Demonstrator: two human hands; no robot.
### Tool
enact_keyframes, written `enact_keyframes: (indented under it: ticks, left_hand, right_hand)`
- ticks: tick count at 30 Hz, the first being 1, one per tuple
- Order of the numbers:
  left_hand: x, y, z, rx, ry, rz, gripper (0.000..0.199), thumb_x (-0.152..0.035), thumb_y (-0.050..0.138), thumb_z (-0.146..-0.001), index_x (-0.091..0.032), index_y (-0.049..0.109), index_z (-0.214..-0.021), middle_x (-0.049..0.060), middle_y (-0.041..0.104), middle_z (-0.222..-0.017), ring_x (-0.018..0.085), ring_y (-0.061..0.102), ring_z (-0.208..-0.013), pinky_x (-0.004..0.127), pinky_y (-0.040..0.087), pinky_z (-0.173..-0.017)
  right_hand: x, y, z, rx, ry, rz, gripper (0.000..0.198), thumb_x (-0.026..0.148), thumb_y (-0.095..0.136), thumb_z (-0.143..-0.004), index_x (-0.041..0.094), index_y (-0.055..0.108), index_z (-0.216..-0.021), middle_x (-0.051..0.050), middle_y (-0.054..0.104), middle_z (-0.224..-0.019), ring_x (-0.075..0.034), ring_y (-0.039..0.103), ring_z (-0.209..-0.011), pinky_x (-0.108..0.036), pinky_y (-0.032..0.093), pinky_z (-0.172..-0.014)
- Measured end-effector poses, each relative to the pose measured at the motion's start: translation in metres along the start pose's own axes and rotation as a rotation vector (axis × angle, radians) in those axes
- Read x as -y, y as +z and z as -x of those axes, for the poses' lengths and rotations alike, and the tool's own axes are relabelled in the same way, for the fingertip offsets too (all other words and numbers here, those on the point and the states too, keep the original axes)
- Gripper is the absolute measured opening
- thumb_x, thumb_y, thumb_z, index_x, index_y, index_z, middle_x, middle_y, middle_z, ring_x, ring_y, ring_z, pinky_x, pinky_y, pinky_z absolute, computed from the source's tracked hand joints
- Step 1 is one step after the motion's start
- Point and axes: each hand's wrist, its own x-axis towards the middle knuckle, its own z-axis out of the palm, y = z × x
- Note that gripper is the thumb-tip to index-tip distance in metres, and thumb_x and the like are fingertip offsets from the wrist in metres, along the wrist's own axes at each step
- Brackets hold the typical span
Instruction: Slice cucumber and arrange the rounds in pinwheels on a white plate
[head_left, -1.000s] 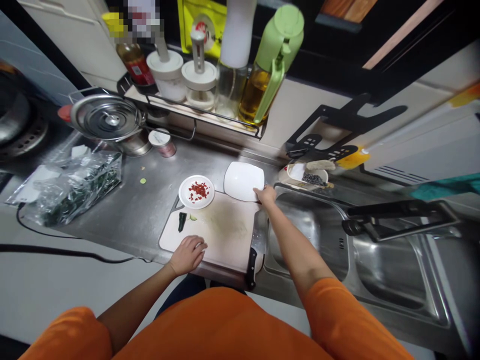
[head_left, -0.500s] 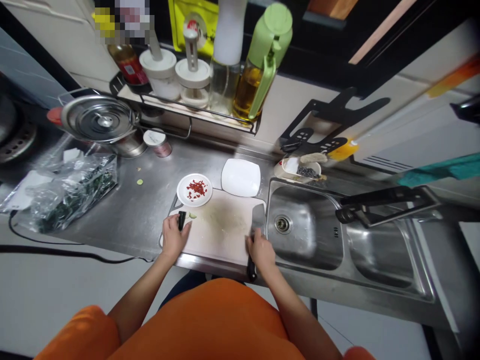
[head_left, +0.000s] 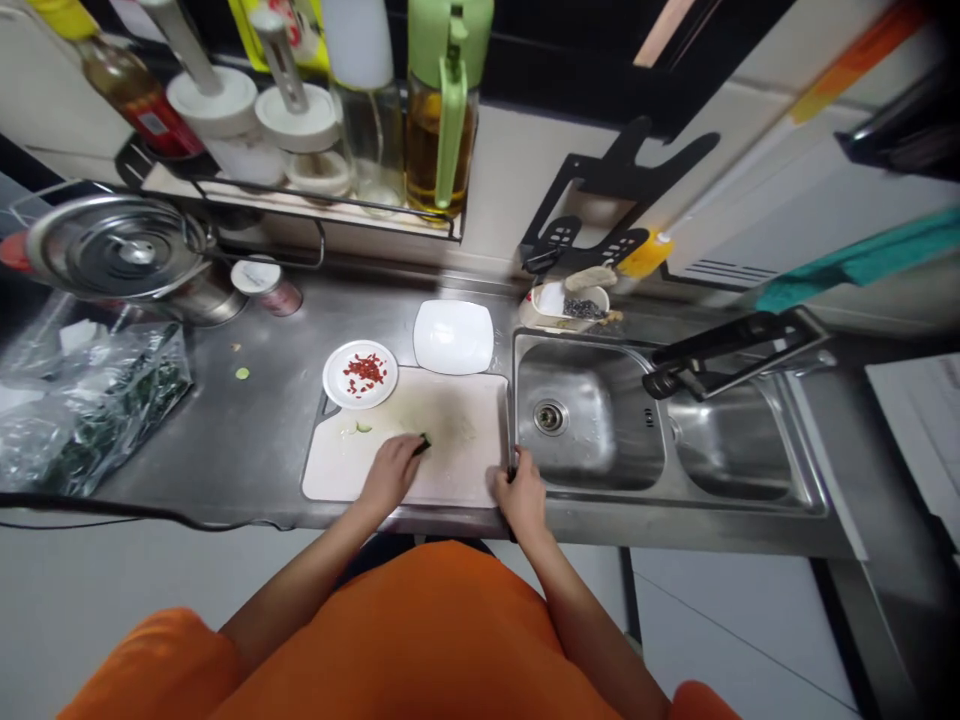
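Note:
My left hand (head_left: 391, 474) is closed on a short dark green cucumber piece (head_left: 423, 444), over the middle of the white cutting board (head_left: 337, 470). At the board's right edge, my right hand (head_left: 523, 497) grips the black handle of a kitchen knife (head_left: 511, 470). The blade is turned nearly edge-on, so little of it shows. Pale green cucumber scraps (head_left: 363, 427) lie on the board's left part. A white plate (head_left: 330, 378) holding chopped red pieces overlaps the board's upper left corner. Behind the board rests a white rectangular dish (head_left: 453, 337).
To the right is a double steel sink (head_left: 600, 420) with a black faucet (head_left: 720, 352). A lidded pot (head_left: 120, 250), a small can (head_left: 268, 287) and a plastic bag of greens (head_left: 112, 420) stand left. Above, a rack (head_left: 315, 203) holds jars and an oil bottle (head_left: 442, 130).
My left hand has carried the cucumber piece right, from the board's left edge to its middle. The knife in my right hand has turned from flat to edge-on. The view has shifted right.

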Motion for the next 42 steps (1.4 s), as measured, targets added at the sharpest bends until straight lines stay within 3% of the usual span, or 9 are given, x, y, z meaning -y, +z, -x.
enact_keyframes:
  ticks: [5,10,19,25,29,32,36,42]
  left_hand:
    - [-0.009,0.033,-0.014,0.046,0.124,-0.026,0.03,-0.022,0.043,-0.09,-0.02,0.056,-0.116,0.01,0.062,-0.103,0.021,0.057,-0.097,0.039,0.049,-0.085]
    - [-0.004,0.035,-0.015,0.035,0.128,-0.023,0.031,-0.027,0.05,-0.088,-0.02,0.055,-0.117,0.011,0.061,-0.105,0.023,0.056,-0.101,0.039,0.05,-0.085]
    - [-0.008,0.029,-0.016,-0.045,0.07,0.034,0.028,-0.024,0.051,-0.087,-0.018,0.055,-0.114,0.011,0.062,-0.102,0.021,0.057,-0.099,0.039,0.05,-0.088]
    - [-0.006,0.029,-0.014,-0.092,0.147,0.063,0.026,-0.02,0.05,-0.088,-0.019,0.056,-0.113,0.011,0.061,-0.107,0.02,0.057,-0.104,0.039,0.049,-0.092]
    - [-0.003,0.028,-0.016,-0.08,0.184,0.059,0.026,-0.019,0.052,-0.087,-0.019,0.057,-0.112,0.009,0.064,-0.103,0.019,0.059,-0.099,0.039,0.049,-0.091]
    - [0.0,0.029,-0.018,-0.07,0.207,0.058,0.026,-0.019,0.053,-0.087,-0.019,0.057,-0.113,0.009,0.064,-0.102,0.019,0.059,-0.098,0.037,0.05,-0.088]
    - [0.001,0.031,-0.02,-0.068,0.224,0.057,0.028,-0.018,0.053,-0.086,-0.02,0.056,-0.115,0.009,0.064,-0.101,0.019,0.059,-0.098,0.037,0.05,-0.087]
    - [0.002,0.032,-0.022,-0.082,0.239,0.063,0.028,-0.018,0.055,-0.086,-0.019,0.056,-0.114,0.008,0.066,-0.1,0.018,0.06,-0.095,0.036,0.05,-0.086]
  right_hand:
    - [-0.002,-0.009,0.009,-0.049,-0.19,-0.182,0.044,0.019,0.037,-0.081,0.013,0.046,-0.124,-0.011,0.062,-0.096,-0.023,0.059,-0.089,-0.034,0.045,-0.079]
    - [0.022,-0.004,0.016,0.161,-0.322,-0.252,0.036,0.026,0.039,-0.089,0.016,0.05,-0.122,-0.011,0.063,-0.106,-0.02,0.059,-0.097,-0.03,0.044,-0.085]
    - [0.037,-0.001,0.019,0.439,-0.296,-0.044,0.04,0.024,0.037,-0.091,0.019,0.045,-0.13,-0.009,0.061,-0.102,-0.018,0.057,-0.091,-0.027,0.04,-0.079]
    - [0.046,-0.009,0.013,0.439,-0.326,0.064,0.036,0.014,0.035,-0.087,0.017,0.049,-0.12,-0.012,0.053,-0.11,-0.018,0.057,-0.081,-0.028,0.041,-0.071]
    - [0.056,-0.01,0.003,0.503,-0.384,0.115,0.054,0.003,0.035,-0.08,0.012,0.034,-0.133,-0.015,0.054,-0.111,-0.019,0.059,-0.084,-0.03,0.043,-0.072]
    - [0.061,-0.01,-0.001,0.554,-0.398,0.161,0.058,0.004,0.031,-0.083,0.012,0.025,-0.14,-0.014,0.06,-0.103,-0.022,0.06,-0.087,-0.031,0.045,-0.072]
    - [0.063,-0.013,-0.003,0.551,-0.363,0.202,0.051,0.006,0.026,-0.087,0.016,0.031,-0.137,-0.013,0.062,-0.099,-0.022,0.061,-0.088,-0.031,0.045,-0.072]
    - [0.06,-0.013,-0.002,0.556,-0.366,0.26,0.051,0.009,0.026,-0.089,0.021,0.028,-0.138,-0.012,0.061,-0.102,-0.021,0.062,-0.088,-0.028,0.046,-0.07]
